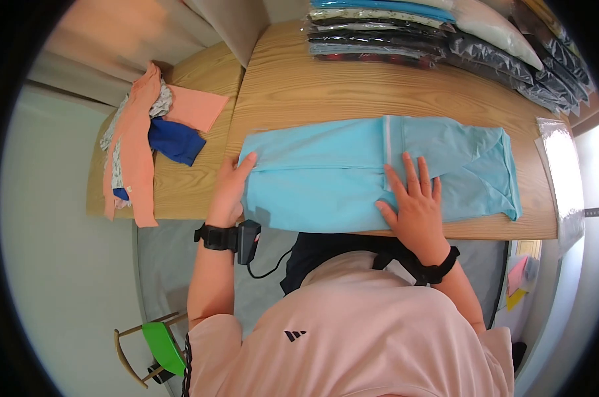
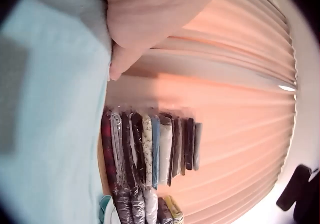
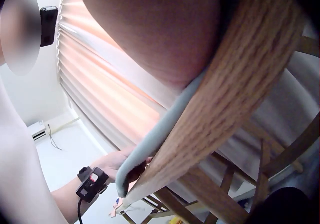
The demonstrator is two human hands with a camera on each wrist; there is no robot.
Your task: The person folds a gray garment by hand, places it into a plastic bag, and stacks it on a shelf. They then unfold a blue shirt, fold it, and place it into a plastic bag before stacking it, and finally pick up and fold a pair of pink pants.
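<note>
A light blue folded garment [image 1: 319, 172] lies lengthwise along the wooden table's front edge, a white stripe crossing it right of its middle. At its left end my left hand [image 1: 230, 188] grips the edge, thumb on top and the other fingers mostly hidden beneath the cloth. My right hand [image 1: 415, 202] rests flat on the garment beside the stripe, fingers spread. The left wrist view shows the garment [image 2: 55, 99] close up, with part of the left hand [image 2: 145, 14] at its edge. In the right wrist view, the cloth [image 3: 160, 129] hangs slightly over the table edge.
Stacked clothes in clear plastic bags [image 1: 379, 33] stand along the table's back right. Loose orange clothing [image 1: 137, 145] and a dark blue cloth [image 1: 175, 140] lie at the left. A shiny plastic sheet [image 1: 560, 178] hangs at the right edge. A green chair [image 1: 164, 347] stands below left.
</note>
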